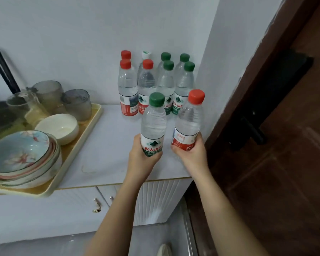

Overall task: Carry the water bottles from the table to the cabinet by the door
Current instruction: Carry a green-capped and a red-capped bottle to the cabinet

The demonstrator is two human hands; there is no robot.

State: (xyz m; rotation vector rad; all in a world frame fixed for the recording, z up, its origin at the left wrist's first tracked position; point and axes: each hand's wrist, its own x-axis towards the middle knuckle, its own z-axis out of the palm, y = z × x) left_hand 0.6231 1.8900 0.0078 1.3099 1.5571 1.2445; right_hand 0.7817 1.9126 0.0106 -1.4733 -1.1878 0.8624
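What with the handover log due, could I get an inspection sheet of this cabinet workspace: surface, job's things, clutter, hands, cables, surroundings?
Surface: white cabinet top, bare in front of the standing bottles.
Job's things: eight standing bottles in two rows against the wall; a green-capped bottle and a red-capped bottle are held upright nearer the front.
Clutter: tray at left with glasses, a white bowl and stacked patterned bowls.
Hands: left hand grips the green-capped bottle low down; right hand grips the red-capped bottle.
Cables: nothing seen.
Surroundings: white wall behind, dark wooden door at right.
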